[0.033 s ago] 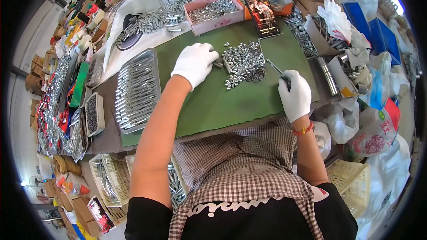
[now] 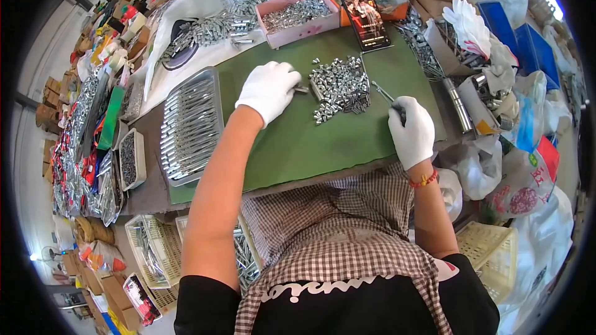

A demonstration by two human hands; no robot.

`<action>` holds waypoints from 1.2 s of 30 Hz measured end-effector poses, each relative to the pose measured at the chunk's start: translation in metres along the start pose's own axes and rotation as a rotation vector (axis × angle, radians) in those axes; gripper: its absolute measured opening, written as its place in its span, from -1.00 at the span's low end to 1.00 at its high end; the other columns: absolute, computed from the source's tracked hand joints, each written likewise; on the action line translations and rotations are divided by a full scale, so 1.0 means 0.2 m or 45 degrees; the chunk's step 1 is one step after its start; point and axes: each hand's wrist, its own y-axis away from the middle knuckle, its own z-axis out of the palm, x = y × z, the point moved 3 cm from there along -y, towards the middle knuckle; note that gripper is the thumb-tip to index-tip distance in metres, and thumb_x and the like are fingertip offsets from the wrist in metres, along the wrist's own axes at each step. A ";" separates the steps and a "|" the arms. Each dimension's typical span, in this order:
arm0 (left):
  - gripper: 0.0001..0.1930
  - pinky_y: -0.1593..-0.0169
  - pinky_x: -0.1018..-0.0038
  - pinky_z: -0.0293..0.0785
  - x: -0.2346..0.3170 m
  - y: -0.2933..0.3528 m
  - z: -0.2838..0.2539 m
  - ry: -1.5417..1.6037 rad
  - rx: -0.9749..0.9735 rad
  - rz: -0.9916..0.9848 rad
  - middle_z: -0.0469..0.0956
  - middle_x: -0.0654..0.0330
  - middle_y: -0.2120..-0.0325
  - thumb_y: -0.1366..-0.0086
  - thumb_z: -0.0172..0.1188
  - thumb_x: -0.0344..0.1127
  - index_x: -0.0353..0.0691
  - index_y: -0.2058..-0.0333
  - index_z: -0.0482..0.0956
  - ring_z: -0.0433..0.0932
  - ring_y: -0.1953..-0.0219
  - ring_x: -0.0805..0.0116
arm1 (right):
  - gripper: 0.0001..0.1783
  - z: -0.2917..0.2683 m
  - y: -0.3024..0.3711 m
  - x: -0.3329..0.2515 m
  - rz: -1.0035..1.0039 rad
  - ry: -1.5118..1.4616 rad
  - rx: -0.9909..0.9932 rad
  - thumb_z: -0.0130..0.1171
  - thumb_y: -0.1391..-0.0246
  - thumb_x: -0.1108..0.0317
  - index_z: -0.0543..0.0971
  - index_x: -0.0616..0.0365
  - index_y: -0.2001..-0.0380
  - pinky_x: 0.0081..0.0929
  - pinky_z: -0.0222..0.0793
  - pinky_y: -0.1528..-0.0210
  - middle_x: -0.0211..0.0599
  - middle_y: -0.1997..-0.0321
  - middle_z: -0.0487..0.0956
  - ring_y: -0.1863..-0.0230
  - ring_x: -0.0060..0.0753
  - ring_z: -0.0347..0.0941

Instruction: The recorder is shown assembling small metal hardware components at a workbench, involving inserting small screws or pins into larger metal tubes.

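My left hand (image 2: 268,92), in a white glove, is closed over the green mat (image 2: 292,142), left of a pile of small silver metal parts (image 2: 338,84). A short metal cylinder (image 2: 301,89) sticks out from its fingertips. My right hand (image 2: 412,131), gloved as well, is closed around a slim metal tool (image 2: 383,92) to the right of the pile. The tool's thin end points up and left; its kind cannot be made out, and its rear is hidden in the palm. A metal tray (image 2: 218,96) with rows of silver rods lies left of my left forearm.
Behind the mat stand a pink box (image 2: 304,34) of small metal parts and a phone (image 2: 366,18) leaning upright. A white sack (image 2: 186,9) with metal pieces spreads at the far left. A narrow bin (image 2: 139,158) of dark screws stands beyond the tray. Plastic bags (image 2: 521,180) crowd the right.
My left hand has shifted slightly left, away from the pile, with the metal cylinder still at its fingertips. My right hand and the slim tool have hardly moved.
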 end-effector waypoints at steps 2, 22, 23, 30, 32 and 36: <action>-0.88 0.06 0.21 0.46 0.02 0.06 -0.03 0.014 0.001 -0.086 0.56 0.13 0.30 -0.15 0.17 -0.35 -0.18 0.32 0.57 0.53 0.16 0.10 | -0.85 0.00 0.00 0.01 -0.006 0.003 0.010 0.22 0.04 0.47 0.51 0.11 0.34 -0.22 0.40 0.22 -0.21 0.37 0.58 0.30 -0.07 0.51; -0.90 0.25 0.23 0.42 0.67 0.30 0.03 0.534 0.377 -0.313 0.56 0.15 0.41 -0.08 0.26 -0.35 -0.16 0.39 0.61 0.52 0.36 0.09 | -0.87 -0.07 0.07 -0.06 -0.327 0.017 -0.263 0.28 0.14 0.45 0.56 0.02 0.46 -0.25 0.34 0.13 -0.35 0.39 0.53 0.23 -0.13 0.46; -0.90 0.25 0.23 0.42 0.67 0.30 0.03 0.535 0.373 -0.313 0.56 0.15 0.41 -0.08 0.26 -0.35 -0.16 0.39 0.61 0.52 0.36 0.09 | -0.87 -0.07 0.08 -0.06 -0.324 0.016 -0.264 0.28 0.14 0.45 0.56 0.02 0.46 -0.25 0.34 0.13 -0.35 0.39 0.53 0.23 -0.13 0.46; -0.89 0.23 0.22 0.41 0.69 0.31 0.03 0.543 0.434 -0.357 0.54 0.16 0.40 -0.09 0.27 -0.35 -0.15 0.36 0.63 0.52 0.34 0.10 | -0.88 -0.06 0.06 -0.07 -0.311 -0.004 -0.296 0.29 0.15 0.45 0.57 0.02 0.47 -0.25 0.33 0.10 -0.36 0.40 0.54 0.21 -0.14 0.46; -0.89 0.23 0.22 0.41 0.69 0.31 0.03 0.551 0.431 -0.365 0.54 0.16 0.40 -0.09 0.27 -0.34 -0.15 0.37 0.63 0.52 0.34 0.09 | -0.88 -0.06 0.06 -0.07 -0.300 -0.014 -0.308 0.29 0.15 0.46 0.57 0.02 0.47 -0.25 0.33 0.10 -0.36 0.40 0.54 0.21 -0.14 0.46; -0.89 0.22 0.21 0.41 0.68 0.30 0.03 0.640 0.446 -0.383 0.53 0.15 0.41 -0.09 0.28 -0.33 -0.15 0.38 0.62 0.51 0.33 0.08 | -0.89 -0.06 0.06 -0.07 -0.287 -0.025 -0.314 0.29 0.14 0.45 0.58 0.02 0.47 -0.26 0.33 0.10 -0.36 0.40 0.54 0.21 -0.15 0.46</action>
